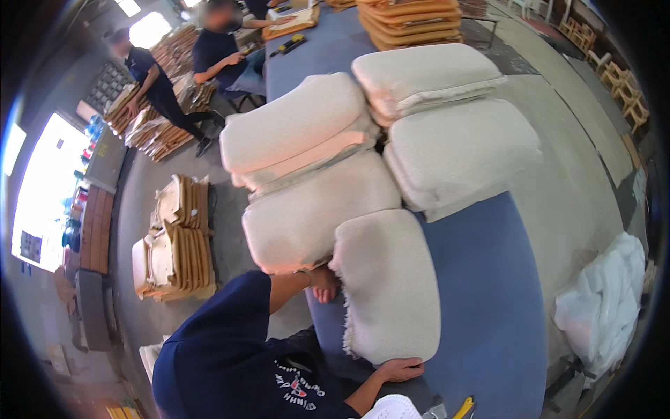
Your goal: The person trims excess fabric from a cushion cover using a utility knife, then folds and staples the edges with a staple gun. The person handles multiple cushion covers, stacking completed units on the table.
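A cream fabric-covered seat cushion [392, 290] with a frayed left edge lies at the front of the blue table [481, 279]. My left hand [324, 284] is at its upper left corner, fingers pointing down beside the fabric and partly hidden. Along the cushion's bottom edge lies my right hand [401, 370], its fingers stretched out and touching the fabric. Just beyond, more cream cushions sit in stacks: one cushion [321, 209] near my left hand, another [296, 126] behind it, and two stacks [460, 150] further right.
A yellow-handled tool [464, 407] lies at the table's near edge. Tan padded pieces [408, 24] are piled at the far end. Further stacks [178, 244] stand on the floor at left, a white plastic bundle [604, 307] at right. Two co-workers [227, 56] [150, 77] are further back.
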### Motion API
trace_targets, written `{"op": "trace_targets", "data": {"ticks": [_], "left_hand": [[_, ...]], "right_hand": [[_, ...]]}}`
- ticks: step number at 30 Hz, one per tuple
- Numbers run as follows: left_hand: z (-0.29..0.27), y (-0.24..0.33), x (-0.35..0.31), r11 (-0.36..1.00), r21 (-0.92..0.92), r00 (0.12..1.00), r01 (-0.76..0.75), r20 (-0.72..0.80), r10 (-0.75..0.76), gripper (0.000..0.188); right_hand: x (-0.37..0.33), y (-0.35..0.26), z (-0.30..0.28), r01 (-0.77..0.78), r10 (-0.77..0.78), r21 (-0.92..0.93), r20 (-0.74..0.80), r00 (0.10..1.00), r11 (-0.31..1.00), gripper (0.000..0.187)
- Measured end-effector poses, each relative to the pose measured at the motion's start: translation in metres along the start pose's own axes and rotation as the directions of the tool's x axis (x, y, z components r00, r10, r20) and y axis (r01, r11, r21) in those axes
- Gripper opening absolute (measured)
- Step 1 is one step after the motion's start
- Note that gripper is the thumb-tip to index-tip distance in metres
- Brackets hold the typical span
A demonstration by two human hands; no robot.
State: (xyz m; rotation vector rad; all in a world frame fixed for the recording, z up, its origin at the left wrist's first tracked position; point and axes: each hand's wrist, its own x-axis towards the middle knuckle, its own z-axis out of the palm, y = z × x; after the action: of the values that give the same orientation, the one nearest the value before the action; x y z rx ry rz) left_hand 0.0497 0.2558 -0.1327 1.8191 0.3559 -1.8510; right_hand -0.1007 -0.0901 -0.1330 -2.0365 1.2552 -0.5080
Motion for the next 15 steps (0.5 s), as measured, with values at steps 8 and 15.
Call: {"op": "trace_targets", "data": {"ticks": [8,15], "left_hand": [[0.01,0.016,0.036,0.974,-0.031,0.963,-0.226,-0.158,0.219,0.054],[0.124,-0.084,-0.018,0.795,-0.078,0.68,-0.602,-0.571,0.46,0.057]], "right_hand": [[0.02,0.004,0.01,0.008,0.003,0.096,-0.113,0.994,0.995,0.046],[0.018,0.005,0.015,-0.034,0.039,0.115,-0.045,0.998,0.993,0.05]]}}
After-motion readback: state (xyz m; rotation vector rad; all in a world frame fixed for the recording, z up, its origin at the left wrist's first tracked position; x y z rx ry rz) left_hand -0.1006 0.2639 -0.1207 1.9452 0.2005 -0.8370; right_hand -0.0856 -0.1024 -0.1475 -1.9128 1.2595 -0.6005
